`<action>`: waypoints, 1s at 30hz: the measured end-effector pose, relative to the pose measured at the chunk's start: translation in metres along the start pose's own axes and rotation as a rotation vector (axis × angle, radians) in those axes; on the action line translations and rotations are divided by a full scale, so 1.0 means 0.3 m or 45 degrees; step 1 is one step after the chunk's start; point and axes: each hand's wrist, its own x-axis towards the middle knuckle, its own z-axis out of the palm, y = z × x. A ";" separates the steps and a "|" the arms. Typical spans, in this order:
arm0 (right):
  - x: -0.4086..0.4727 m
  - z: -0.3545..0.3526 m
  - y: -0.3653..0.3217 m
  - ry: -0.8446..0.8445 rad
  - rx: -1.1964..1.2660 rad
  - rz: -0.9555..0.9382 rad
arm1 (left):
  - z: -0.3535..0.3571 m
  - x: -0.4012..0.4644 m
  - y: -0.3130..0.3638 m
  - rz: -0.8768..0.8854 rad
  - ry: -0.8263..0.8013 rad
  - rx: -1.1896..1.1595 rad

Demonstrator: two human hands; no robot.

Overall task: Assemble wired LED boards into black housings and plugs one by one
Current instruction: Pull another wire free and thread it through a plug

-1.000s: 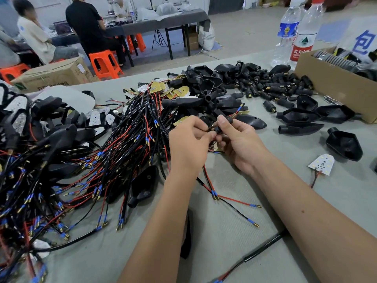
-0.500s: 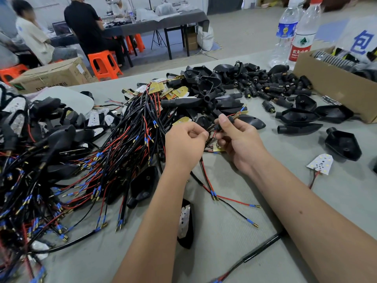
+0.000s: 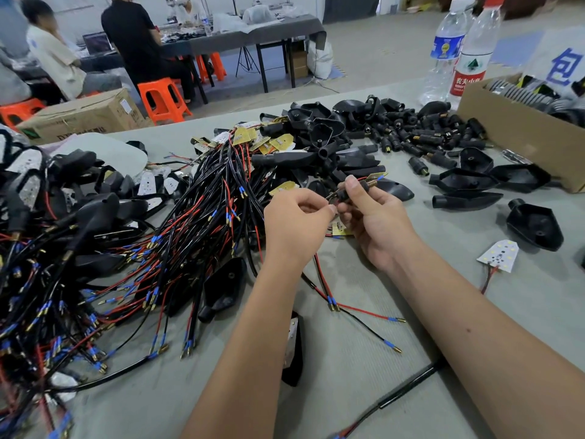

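Head view, hands: I had the right hand [image 3: 376, 223] curled round a small black plug [image 3: 349, 192], thumb on top, brass tip pointing to 2 o'clock. The left hand [image 3: 296, 226] pinched the wire just beside the plug's near end; what lay inside that pinch I could not tell.

Head view, board in hand: a yellow LED board [image 3: 338, 229] hung under my right palm, its red and black leads [image 3: 329, 296] trailing to 6 o'clock.

Head view, done: at 9 o'clock lay a heap of wired housings [image 3: 91, 213], which I judged finished.

Head view, left: a thick bundle of wired boards [image 3: 221, 198] at 11 o'clock, empty housings [image 3: 465, 180] at 2 o'clock, loose plugs [image 3: 421, 139] at 1 o'clock. I judged much work remained.

Head view, strays: one white board [image 3: 498, 255] sat alone at 3 o'clock.

Head view, room: bare table [image 3: 348, 375] opened toward 6 o'clock between my forearms; the cardboard box [image 3: 519, 134] and bottles [image 3: 465, 52] closed off 2 o'clock, the wire heap crowded 9 o'clock.
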 end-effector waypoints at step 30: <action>-0.002 0.001 0.000 -0.114 -0.050 -0.027 | 0.025 0.002 -0.033 0.171 -0.133 0.226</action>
